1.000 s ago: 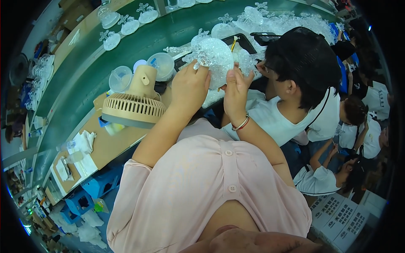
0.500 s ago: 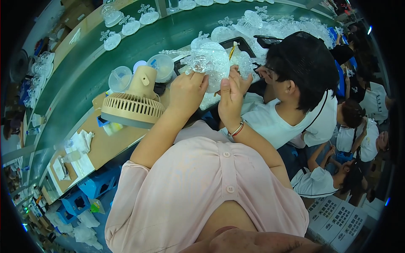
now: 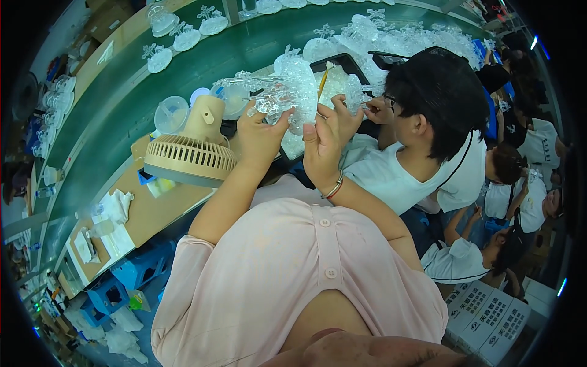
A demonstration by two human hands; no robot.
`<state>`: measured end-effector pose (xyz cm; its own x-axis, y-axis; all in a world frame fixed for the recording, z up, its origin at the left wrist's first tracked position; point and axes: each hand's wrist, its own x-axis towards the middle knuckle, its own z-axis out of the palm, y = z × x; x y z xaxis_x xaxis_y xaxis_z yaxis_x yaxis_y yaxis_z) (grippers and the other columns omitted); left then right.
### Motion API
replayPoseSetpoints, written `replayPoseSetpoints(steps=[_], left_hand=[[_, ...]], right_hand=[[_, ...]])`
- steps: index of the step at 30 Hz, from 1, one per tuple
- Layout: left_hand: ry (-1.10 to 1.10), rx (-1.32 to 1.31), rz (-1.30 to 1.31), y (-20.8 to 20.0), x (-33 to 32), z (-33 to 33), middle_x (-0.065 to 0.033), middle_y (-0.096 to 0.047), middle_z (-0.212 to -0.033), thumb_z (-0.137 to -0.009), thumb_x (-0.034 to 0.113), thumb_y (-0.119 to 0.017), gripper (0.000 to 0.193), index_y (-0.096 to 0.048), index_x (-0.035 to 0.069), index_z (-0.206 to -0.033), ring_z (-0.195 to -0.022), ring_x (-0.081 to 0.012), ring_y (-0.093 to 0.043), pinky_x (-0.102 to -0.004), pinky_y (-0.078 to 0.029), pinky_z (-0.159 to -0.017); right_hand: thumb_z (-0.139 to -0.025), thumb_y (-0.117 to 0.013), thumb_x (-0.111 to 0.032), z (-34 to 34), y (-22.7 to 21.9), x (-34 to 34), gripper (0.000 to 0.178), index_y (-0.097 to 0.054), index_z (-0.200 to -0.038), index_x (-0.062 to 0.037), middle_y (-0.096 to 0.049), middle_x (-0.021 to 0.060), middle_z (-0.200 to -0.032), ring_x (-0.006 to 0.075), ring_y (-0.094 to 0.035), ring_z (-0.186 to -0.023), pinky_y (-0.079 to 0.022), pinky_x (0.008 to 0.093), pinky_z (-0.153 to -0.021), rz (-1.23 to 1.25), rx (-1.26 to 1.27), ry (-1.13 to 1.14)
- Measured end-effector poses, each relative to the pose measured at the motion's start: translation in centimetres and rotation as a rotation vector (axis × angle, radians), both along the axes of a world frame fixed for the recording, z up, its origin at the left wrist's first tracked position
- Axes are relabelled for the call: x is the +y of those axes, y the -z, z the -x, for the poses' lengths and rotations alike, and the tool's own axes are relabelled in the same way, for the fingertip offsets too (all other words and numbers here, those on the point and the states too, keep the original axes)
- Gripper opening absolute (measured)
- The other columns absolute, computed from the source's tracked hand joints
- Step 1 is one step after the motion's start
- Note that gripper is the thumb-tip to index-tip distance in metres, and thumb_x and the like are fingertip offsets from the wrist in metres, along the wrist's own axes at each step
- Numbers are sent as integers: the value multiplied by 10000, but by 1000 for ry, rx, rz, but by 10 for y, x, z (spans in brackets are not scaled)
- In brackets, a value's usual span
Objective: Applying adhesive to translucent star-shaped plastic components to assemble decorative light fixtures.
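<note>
We hold a clear plastic ornament [image 3: 287,92] up over the near edge of the counter [image 3: 153,214], our left hand [image 3: 260,134] gripping its lower left part and our right hand [image 3: 324,140] closed on its right side. A beige fan [image 3: 192,153] stands on the counter just left of our left hand, and a neighbouring person [image 3: 428,122] works to our right.

Between the hands [image 3: 293,131] is a clear, glassy plastic piece [image 3: 287,92], left of them a beige fan [image 3: 192,153] on a tan worktop [image 3: 153,211], beyond them a dark green belt [image 3: 183,85], right of them a black tray [image 3: 342,64].
</note>
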<state>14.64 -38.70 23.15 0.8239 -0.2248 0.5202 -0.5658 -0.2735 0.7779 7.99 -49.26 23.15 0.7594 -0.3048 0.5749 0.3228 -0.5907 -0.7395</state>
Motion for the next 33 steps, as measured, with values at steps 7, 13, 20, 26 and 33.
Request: replayPoseSetpoints(steps=[7, 13, 20, 26, 33], left_hand=[[-2, 82, 77, 1, 0, 6, -89, -612, -920, -654, 18, -673, 210, -652, 59, -859, -812, -241, -589, -302, -471, -695], [-66, -126, -8, 1, 1, 5, -86, -609, -931, -668, 19, -656, 208, -635, 46, -874, -838, -258, -576, -309, -464, -715], [-112, -75, 81, -3, 14, 0, -78, -615, -969, -752, 41, -611, 83, -628, 25, -832, -887, -236, -557, -306, -425, -790], [-40, 281, 561, -5, 41, 11, -125, -544, -1086, -910, 176, -392, 286, -591, -28, -935, -1060, -194, -472, -338, -328, -938], [353, 839, 1144, -21, 37, 19, -138, -402, -1282, -936, 331, -342, 531, -243, -16, -1325, -1201, -239, -378, -380, -256, -1028]], right_hand=[[-904, -472, -185, 3, 0, -2, 293, -539, -1059, 53, -470, 182, -1083, 285, -493, -971, -407, 324, -814, 43, 9, -15], [-916, -451, -198, 5, 10, -1, 302, -545, -1052, 55, -470, 169, -1089, 249, -518, -931, -423, 293, -783, -101, 43, -50], [-949, -390, -247, 1, 16, -10, 345, -493, -1089, 52, -509, 90, -1063, 114, -528, -772, -427, 238, -634, -970, 180, -268], [-942, -396, -314, 3, 6, -23, 399, -449, -1174, 6, -542, 47, -1065, 133, -513, -924, -410, 275, -750, -1289, 177, -438], [-927, -413, -356, 6, -19, -22, 513, -360, -1274, 18, -506, 56, -1171, 144, -484, -1033, -395, 265, -803, -1413, 247, -596]])
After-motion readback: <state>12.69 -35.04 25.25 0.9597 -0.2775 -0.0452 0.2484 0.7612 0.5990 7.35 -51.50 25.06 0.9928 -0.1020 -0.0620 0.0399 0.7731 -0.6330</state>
